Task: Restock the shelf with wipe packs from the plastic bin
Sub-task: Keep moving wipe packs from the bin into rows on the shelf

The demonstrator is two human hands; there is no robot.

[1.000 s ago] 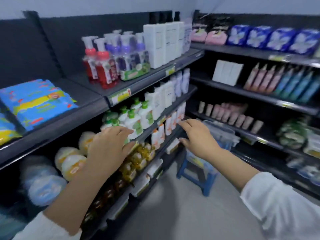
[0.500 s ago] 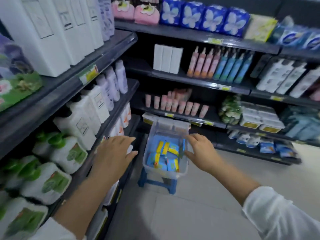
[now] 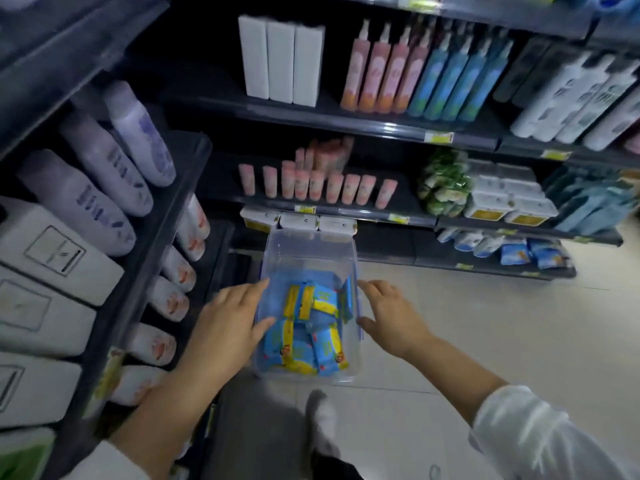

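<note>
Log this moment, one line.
left hand: open, at plastic bin left wall | right hand: open, at right wall | wipe packs: in bin

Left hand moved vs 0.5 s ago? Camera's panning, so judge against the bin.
Yes. It went right, away from the shelf edge to the plastic bin: the left hand now reaches over the bin's left wall, where earlier a gap lay between them.
</note>
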